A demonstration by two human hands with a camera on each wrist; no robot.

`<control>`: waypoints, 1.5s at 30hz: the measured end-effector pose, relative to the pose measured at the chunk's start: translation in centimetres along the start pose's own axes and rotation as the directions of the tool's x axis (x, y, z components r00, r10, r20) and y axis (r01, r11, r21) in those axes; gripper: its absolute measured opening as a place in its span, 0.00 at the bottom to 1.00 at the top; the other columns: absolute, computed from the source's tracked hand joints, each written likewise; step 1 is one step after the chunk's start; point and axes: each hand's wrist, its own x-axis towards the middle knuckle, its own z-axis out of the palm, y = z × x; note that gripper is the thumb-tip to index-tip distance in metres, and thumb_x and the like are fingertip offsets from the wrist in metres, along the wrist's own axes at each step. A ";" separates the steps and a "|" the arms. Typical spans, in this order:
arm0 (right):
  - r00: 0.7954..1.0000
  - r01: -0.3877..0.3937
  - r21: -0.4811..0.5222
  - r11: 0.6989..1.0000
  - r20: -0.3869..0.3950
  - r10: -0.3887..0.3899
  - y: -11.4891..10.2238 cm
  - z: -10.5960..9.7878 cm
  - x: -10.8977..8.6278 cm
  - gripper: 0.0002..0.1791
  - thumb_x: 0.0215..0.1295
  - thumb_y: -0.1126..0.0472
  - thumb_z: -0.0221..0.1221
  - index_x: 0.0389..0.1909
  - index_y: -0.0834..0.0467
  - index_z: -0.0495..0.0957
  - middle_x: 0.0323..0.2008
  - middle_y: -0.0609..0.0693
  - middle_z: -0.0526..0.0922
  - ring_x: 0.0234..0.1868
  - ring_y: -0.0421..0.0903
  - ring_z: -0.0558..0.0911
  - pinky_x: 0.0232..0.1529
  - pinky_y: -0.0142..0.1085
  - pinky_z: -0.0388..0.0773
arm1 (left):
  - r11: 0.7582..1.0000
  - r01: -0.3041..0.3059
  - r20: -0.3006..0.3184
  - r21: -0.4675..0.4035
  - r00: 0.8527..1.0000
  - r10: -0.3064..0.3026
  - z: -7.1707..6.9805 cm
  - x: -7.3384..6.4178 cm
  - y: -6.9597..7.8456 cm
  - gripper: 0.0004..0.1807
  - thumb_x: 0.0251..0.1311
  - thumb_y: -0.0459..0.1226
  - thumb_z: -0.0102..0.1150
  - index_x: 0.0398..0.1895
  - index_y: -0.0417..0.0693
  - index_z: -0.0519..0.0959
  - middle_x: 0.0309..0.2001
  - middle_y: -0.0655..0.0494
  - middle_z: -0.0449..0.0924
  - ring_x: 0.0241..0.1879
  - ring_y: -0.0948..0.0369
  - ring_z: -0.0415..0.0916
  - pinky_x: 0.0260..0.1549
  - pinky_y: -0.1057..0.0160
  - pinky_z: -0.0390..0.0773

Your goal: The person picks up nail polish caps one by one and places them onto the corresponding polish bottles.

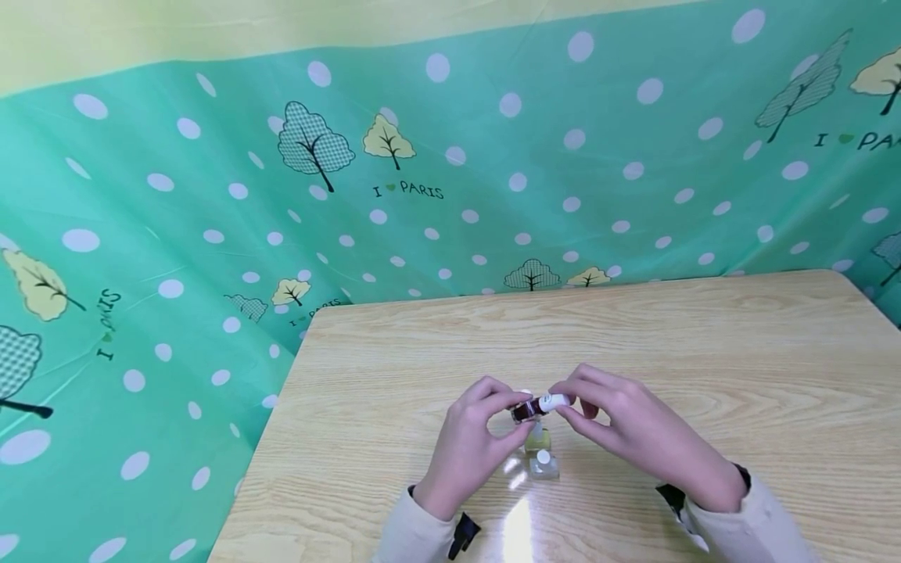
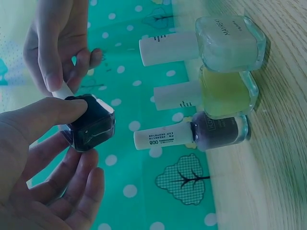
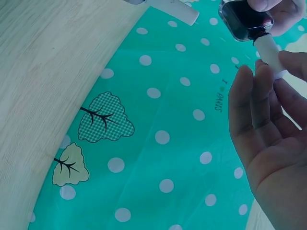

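Note:
Held over the table is a nail polish bottle (image 1: pixel 525 411) with very dark red polish and a white cap (image 1: pixel 554 402), tilted on its side. My left hand (image 1: pixel 470 442) pinches the glass body between thumb and fingers. The thumb and fingertips of my right hand (image 1: pixel 622 414) grip the cap from the other side. In the left wrist view, three more bottles stand in a row beside the hands: a pale clear nail polish (image 2: pixel 228 45), a yellow nail polish (image 2: pixel 224 95) and a greyish purple nail polish (image 2: pixel 217 132), each with a white cap.
A light wood-grain table (image 1: pixel 394 352) lies under both hands. Behind it and along its left side hangs a green curtain (image 1: pixel 422 258) with white dots and printed trees. Light reflects off the tabletop in front of the standing bottles.

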 end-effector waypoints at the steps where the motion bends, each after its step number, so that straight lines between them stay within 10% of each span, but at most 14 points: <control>1: 1.000 -0.004 -0.007 1.000 0.000 0.004 0.0 0.0 0.0 0.09 0.60 0.66 0.67 0.40 0.52 0.84 0.34 0.34 0.78 0.29 0.27 0.72 0.26 0.21 0.74 | 1.000 -0.001 -0.002 0.004 1.000 0.001 0.0 0.0 0.0 0.16 0.51 0.36 0.75 0.45 0.48 0.86 0.39 0.62 0.80 0.38 0.66 0.80 0.43 0.70 0.81; 7: 0.999 -0.035 -0.064 0.997 -0.012 0.034 -0.2 0.2 0.0 0.03 0.64 0.59 0.65 0.33 0.47 0.81 0.26 0.30 0.72 0.25 0.26 0.68 0.22 0.21 0.69 | 0.999 -0.032 -0.012 0.014 0.999 0.032 0.1 0.0 0.1 0.16 0.50 0.35 0.75 0.44 0.47 0.86 0.39 0.62 0.81 0.38 0.66 0.80 0.43 0.71 0.80; 17: 0.997 -0.064 -0.140 0.988 -0.059 0.056 0.0 0.6 -0.1 0.24 0.65 0.56 0.65 0.15 0.40 0.63 0.16 0.29 0.57 0.17 0.25 0.55 0.16 0.21 0.55 | 0.995 -0.097 -0.032 0.010 0.995 0.098 0.5 -0.2 0.2 0.14 0.49 0.33 0.75 0.41 0.47 0.87 0.36 0.61 0.79 0.35 0.64 0.79 0.39 0.74 0.78; 24: 0.998 -0.053 -0.103 0.993 -0.042 0.049 0.1 -0.1 -0.3 0.02 0.64 0.54 0.66 0.36 0.45 0.82 0.24 0.29 0.73 0.22 0.25 0.66 0.19 0.21 0.63 | 0.998 -0.053 -0.013 0.023 0.999 0.053 0.3 -0.2 0.1 0.15 0.50 0.35 0.75 0.44 0.48 0.87 0.38 0.62 0.81 0.38 0.66 0.79 0.42 0.72 0.80; 29: 0.998 0.058 -0.018 0.998 -0.019 -0.059 0.3 -1.0 -0.3 0.20 0.58 0.60 0.70 0.53 0.49 0.81 0.41 0.37 0.84 0.31 0.27 0.76 0.28 0.18 0.72 | 1.000 -0.022 -0.008 0.018 1.000 0.022 0.0 0.0 0.0 0.16 0.50 0.35 0.75 0.44 0.47 0.86 0.39 0.62 0.80 0.38 0.66 0.79 0.43 0.70 0.80; 36: 0.980 0.194 0.013 0.981 -0.036 -0.194 0.7 -1.4 -0.1 0.22 0.54 0.71 0.69 0.50 0.51 0.84 0.45 0.40 0.85 0.40 0.36 0.84 0.41 0.20 0.79 | 1.000 -0.023 -0.017 0.000 1.000 0.023 -0.2 0.0 0.0 0.16 0.50 0.34 0.75 0.44 0.47 0.87 0.38 0.63 0.80 0.38 0.68 0.78 0.42 0.71 0.80; 45: 0.987 0.133 -0.048 0.990 -0.081 -0.136 0.6 -0.9 -0.1 0.05 0.62 0.59 0.67 0.35 0.44 0.82 0.30 0.31 0.79 0.28 0.25 0.72 0.26 0.17 0.70 | 1.000 -0.029 -0.001 -0.007 1.000 0.029 -0.1 0.0 0.3 0.15 0.50 0.35 0.75 0.44 0.48 0.87 0.38 0.62 0.80 0.37 0.64 0.80 0.41 0.71 0.80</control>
